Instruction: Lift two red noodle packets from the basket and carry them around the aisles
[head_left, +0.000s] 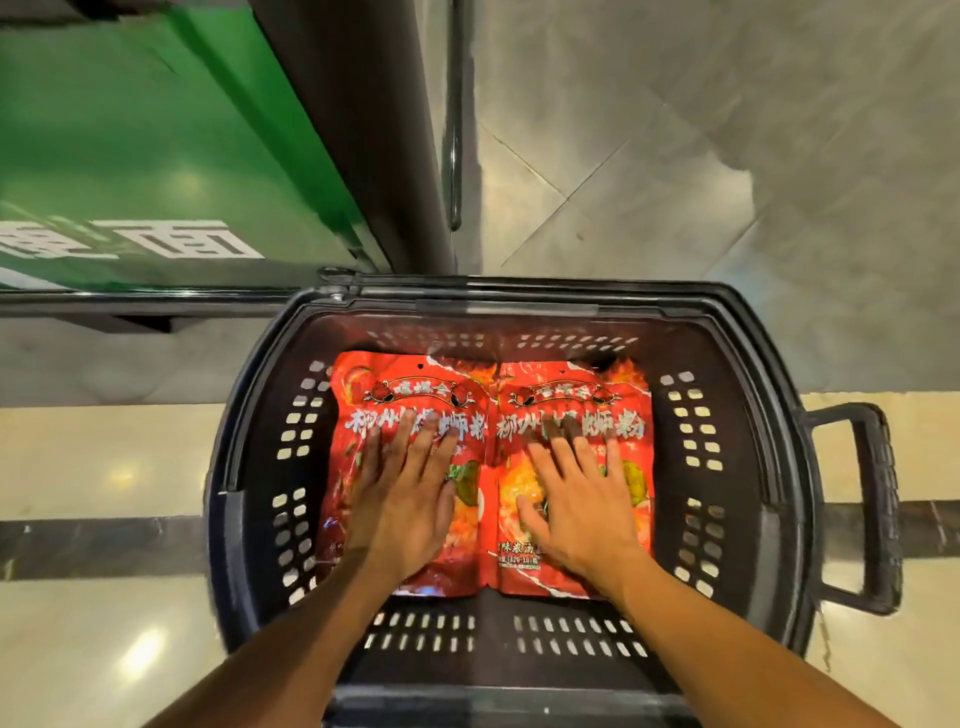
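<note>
Head view: a shop floor of pale glossy tiles (104, 467) crossed by a dark stripe, with grey stone tiles further off. A green sign panel (156, 145) bearing white characters stands at upper left, beside a dark post with a metal rail.

A dark plastic basket (249, 467) with slotted walls sits on the floor directly below the camera; one pull handle (878, 509) juts from its right side.

On the basket's bottom lie two red food packets, side by side and touching along their inner edges. The left packet (415, 395) and the right packet (571, 395) match in print and size. Each lies flat, face up, with its long axis running away from the person, top edge toward the far wall of the basket.

The left hand (405, 499) rests palm down on the left packet, fingers straight and close together, tips reaching the white lettering. The right hand (576, 504) rests palm down on the right packet, fingers straight and spread, thumb out toward the seam between the packets. Neither hand curls round anything or pinches anything; both only press on top.

Each hand sits over the lower middle of its own packet, so each packet is nearest its same-side hand, and the packet edges lie clear to either side of the palms.

Count: two packets, two hands, one basket, one handle.
</note>
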